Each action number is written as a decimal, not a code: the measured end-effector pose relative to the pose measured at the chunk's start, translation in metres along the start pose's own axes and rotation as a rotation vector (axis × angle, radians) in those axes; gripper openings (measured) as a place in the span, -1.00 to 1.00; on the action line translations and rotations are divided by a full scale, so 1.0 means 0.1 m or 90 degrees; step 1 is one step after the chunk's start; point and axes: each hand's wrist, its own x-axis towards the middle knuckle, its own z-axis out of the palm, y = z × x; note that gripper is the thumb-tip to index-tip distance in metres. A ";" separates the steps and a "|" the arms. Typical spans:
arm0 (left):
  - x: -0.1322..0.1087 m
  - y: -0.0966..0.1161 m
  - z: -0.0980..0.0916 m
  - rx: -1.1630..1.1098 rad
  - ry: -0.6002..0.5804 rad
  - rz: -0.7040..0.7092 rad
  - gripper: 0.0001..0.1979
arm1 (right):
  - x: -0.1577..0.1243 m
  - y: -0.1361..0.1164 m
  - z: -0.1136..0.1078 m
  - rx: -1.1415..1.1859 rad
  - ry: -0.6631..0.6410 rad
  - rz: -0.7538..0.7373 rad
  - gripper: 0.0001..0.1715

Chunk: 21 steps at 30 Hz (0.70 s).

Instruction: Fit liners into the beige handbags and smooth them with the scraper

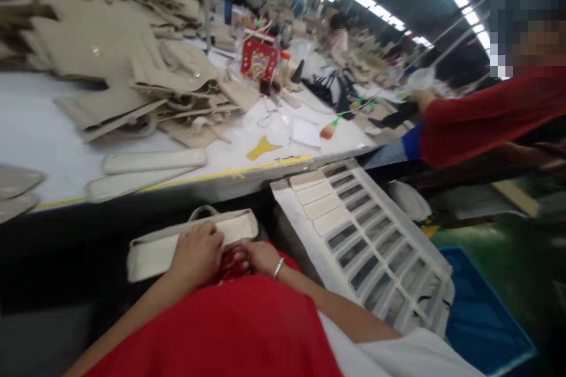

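Below the bench (223,159), a cream piece (152,259) steadied

Your left hand (197,250) clamps over it, likely against slipping; your right hand's (260,256) grip meets its near edge, closure unclear. Below the bench too, a slotted tray (325,262), probably for reach.

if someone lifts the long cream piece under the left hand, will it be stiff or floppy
The cream piece would probably be fairly stiff, its long edges running past both sides of the left hand without obvious sag. It may be light, looking narrow and shallow. The slim loop at its far edge might flex more easily.
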 end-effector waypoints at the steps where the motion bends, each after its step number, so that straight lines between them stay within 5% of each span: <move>1: 0.00 0.02 -0.02 0.015 0.011 -0.007 -0.74 | 0.00 -0.01 0.03 0.030 0.035 0.030 -0.68; 6: 0.02 -0.01 -0.03 0.019 0.030 -0.036 -0.80 | -0.01 -0.10 0.14 0.072 0.037 0.099 -0.70; 21: 0.09 -0.11 -0.09 -0.051 -0.039 -0.021 -0.79 | 0.06 -0.04 0.21 0.029 0.033 0.062 -0.70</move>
